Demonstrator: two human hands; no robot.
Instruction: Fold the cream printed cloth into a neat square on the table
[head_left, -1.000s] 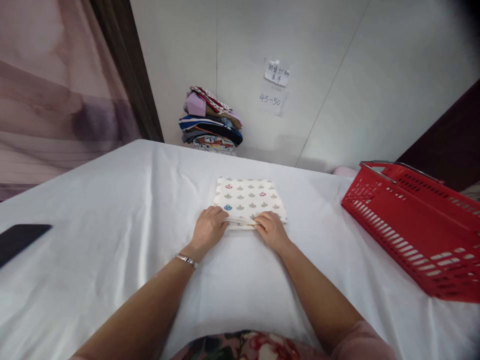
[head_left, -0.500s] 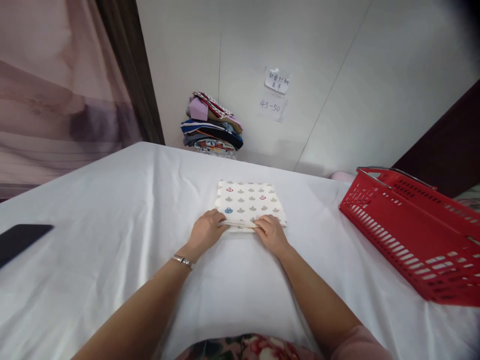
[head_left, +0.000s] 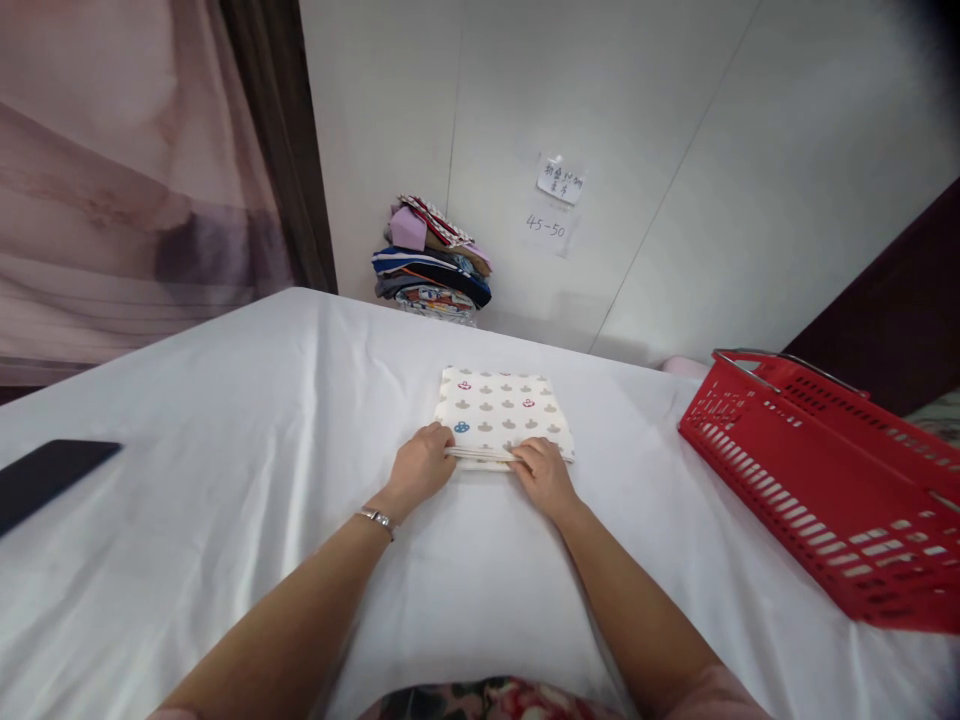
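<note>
Left hand (head_left: 424,464) and right hand (head_left: 546,476) pinching near edge of folded cloth (head_left: 506,405).
Cloth is lying on white-covered worktop (head_left: 217,430); red basket (head_left: 817,470) is sitting well to the right.

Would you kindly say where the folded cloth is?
In the head view, the folded cloth is near the centre, left of the red basket, its near edge in the left hand and right hand.

The left hand (head_left: 420,465) covers the near left corner of the folded printed cloth (head_left: 499,410), picture edges crop the red shopping basket (head_left: 810,460), flat black object (head_left: 52,480) and floral garment (head_left: 495,698), and writing on the upper note (head_left: 560,183) is partly blurred.
</note>
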